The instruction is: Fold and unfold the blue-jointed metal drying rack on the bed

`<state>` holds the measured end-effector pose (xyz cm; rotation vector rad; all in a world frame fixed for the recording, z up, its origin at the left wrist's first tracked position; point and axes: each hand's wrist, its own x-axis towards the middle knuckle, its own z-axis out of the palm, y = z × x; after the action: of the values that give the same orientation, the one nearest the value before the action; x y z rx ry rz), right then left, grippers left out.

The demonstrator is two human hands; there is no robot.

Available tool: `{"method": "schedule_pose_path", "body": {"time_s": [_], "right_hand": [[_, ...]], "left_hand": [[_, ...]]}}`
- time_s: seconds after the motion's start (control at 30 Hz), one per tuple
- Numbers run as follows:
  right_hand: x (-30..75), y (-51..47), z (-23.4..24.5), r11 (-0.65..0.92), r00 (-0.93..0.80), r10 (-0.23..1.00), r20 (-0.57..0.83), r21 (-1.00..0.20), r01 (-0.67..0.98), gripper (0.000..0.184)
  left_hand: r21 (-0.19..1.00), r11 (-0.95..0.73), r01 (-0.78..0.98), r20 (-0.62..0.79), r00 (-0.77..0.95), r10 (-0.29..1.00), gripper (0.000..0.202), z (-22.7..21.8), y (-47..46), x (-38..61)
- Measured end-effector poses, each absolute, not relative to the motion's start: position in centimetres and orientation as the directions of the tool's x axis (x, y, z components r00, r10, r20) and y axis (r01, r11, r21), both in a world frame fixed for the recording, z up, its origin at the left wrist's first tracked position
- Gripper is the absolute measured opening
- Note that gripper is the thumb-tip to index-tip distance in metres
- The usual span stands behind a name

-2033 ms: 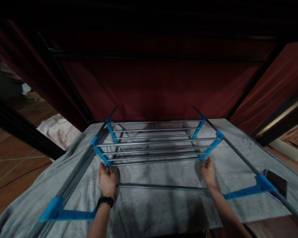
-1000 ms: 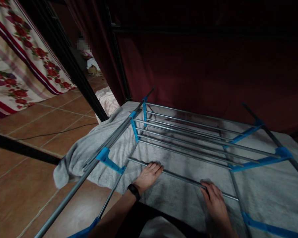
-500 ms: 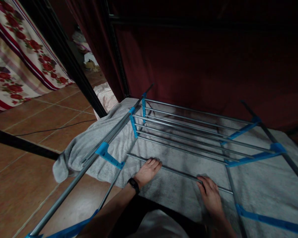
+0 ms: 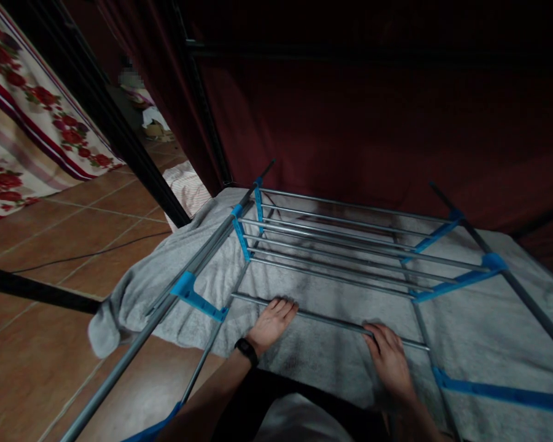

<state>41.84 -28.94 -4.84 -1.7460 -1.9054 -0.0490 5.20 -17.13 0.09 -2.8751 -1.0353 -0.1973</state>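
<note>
A rack (image 4: 325, 248) of grey metal tubes with blue plastic brackets lies over a grey blanket. Both hands are on its near crossbar (image 4: 329, 320). My left hand (image 4: 273, 320), with a black band on the wrist, closes over the bar left of its middle, fingers curled across the top. Toward the bar's right end, my right hand (image 4: 388, 355) wraps it, thumb on the near side. A blue bracket (image 4: 198, 299) joins the left side tubes near my left hand. Another blue bracket (image 4: 498, 390) sits right of my right hand.
The grey blanket (image 4: 138, 301) hangs over the left edge above a brown tiled floor (image 4: 41, 344). Dark red curtains (image 4: 350, 129) close off the back. Black frame poles (image 4: 133, 153) stand at the left, near a floral cloth (image 4: 50, 116). A thin cable (image 4: 92, 253) crosses the floor.
The view has shifted slightly, so the rack's right side and far bars appear a little further left. Both hands keep their grip on the same crossbar.
</note>
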Motion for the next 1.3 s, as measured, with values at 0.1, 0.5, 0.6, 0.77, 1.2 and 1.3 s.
{"method": "schedule_pose_path", "body": {"time_s": [0.1,0.5,0.6,0.77,1.2,1.3], "right_hand": [[41.9,-29.1,-4.9,0.155,-0.007,0.914,0.406,-0.331,0.931,0.029],[39.0,-29.0,-2.2,0.100,0.096,0.885,0.455,-0.388,0.916,0.019],[38.5,-28.6,-1.6,0.086,0.125,0.876,0.465,-0.406,0.910,0.016],[38.2,-29.2,-1.5,0.071,0.165,0.869,0.466,-0.449,0.891,0.013],[36.9,-30.0,-1.8,0.056,0.192,0.858,0.476,-0.459,0.886,0.010],[37.0,-30.4,-1.6,0.068,0.185,0.857,0.480,-0.462,0.884,0.010]], "left_hand": [[-0.017,-0.767,0.642,0.136,0.761,0.634,0.048,0.4,-17.5,5.1],[-0.072,-0.823,0.564,0.359,0.784,0.506,0.057,-1.8,-16.4,3.2],[-0.100,-0.852,0.514,0.440,0.791,0.425,0.050,-2.9,-15.2,2.6],[-0.126,-0.874,0.469,0.504,0.789,0.350,0.043,-2.8,-14.8,2.8],[-0.134,-0.887,0.441,0.557,0.774,0.300,0.032,-1.5,-14.7,3.1],[-0.119,-0.897,0.425,0.553,0.779,0.295,0.032,-1.3,-14.9,3.2]]}}
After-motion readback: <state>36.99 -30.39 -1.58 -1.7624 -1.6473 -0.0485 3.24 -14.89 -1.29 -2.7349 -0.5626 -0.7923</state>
